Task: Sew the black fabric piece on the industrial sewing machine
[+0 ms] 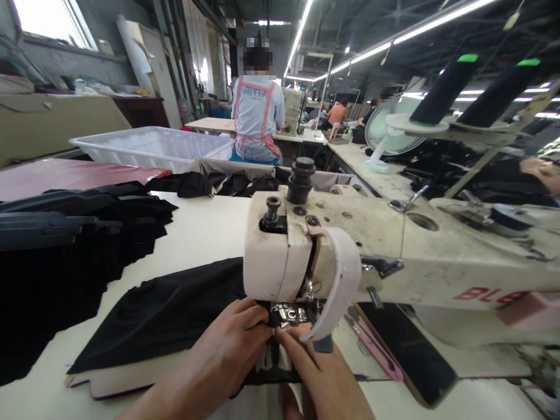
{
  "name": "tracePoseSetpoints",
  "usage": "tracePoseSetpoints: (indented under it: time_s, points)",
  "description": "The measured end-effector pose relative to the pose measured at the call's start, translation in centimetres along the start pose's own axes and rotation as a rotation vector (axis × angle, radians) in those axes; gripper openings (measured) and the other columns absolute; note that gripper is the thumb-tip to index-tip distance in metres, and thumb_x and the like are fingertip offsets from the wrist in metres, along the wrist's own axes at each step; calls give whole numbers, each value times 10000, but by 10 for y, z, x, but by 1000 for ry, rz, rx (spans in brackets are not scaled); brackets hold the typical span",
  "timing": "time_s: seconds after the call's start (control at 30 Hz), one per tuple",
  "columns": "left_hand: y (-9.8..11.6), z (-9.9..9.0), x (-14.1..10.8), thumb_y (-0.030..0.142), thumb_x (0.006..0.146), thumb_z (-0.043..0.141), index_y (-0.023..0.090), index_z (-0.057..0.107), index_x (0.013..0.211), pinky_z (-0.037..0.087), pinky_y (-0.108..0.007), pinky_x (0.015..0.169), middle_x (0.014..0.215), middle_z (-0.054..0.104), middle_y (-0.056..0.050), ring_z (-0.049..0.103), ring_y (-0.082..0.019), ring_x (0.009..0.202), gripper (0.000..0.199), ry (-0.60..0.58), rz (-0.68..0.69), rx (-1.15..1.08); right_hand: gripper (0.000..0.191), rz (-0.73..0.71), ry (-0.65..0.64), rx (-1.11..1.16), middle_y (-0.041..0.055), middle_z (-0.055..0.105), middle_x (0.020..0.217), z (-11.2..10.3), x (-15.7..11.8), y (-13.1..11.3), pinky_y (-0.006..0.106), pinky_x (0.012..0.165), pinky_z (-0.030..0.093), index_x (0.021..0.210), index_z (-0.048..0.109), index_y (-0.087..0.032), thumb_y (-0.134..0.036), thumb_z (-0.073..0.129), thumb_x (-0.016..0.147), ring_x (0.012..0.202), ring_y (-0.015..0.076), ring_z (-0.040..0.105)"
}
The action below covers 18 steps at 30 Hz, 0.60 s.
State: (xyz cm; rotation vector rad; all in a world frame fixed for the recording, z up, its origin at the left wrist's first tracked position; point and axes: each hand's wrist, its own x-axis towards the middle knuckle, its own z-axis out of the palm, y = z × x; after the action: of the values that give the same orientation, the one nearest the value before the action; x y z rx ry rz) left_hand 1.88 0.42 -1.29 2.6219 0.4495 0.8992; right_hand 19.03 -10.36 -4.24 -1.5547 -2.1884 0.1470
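Note:
My left hand [227, 350] and my right hand [321, 373] meet at the presser foot [289, 315] of a white industrial sewing machine [394, 245]. Fingertips of both hands pinch a narrow piece of black fabric [166, 315] right in front of the foot. The black fabric spreads out to the left over the table and lies on a thin board. The needle itself is hidden behind the machine head.
A large heap of black fabric [65, 251] covers the table's left side. A white plastic bin [153, 146] stands behind. A person in a pink apron [257, 111] sits with their back to me. Thread cones [450, 87] and a fan [389, 131] are at right.

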Motion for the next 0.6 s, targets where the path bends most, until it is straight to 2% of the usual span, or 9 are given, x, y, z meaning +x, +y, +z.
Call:
tracePoseSetpoints:
  time_s: [0.13,0.27,0.47,0.6]
  points:
    - [-1,-1,-1,98,922,429,171,629,775,481,-283,697,786,644,-45,588,-175,772,259,-38,-39,-60,678,-35,35,-64,151,589,1243,0,2,3,484,983,480,1323,462,-142,-91,529,650,1170,340,531]
    - [-1,-1,-1,86,897,455,162,650,789,487,-298,705,814,666,-57,589,-187,799,236,-32,-59,-113,679,-87,10,-206,158,630,1192,-5,8,6,458,865,552,1263,500,-141,-55,504,589,1051,339,607]
    - [-10,-1,2,101,878,480,154,622,716,480,-281,636,827,681,-66,596,-170,723,221,-32,-125,-89,627,-94,20,-348,183,676,1100,-4,15,7,520,754,589,1252,523,-119,-163,522,626,890,352,665]
    - [-16,3,-1,99,872,495,155,634,748,487,-269,638,857,692,-69,618,-168,741,194,-33,-122,-87,628,-91,37,-349,181,679,1068,-3,13,8,538,746,581,1292,495,-119,-163,521,666,918,366,659]
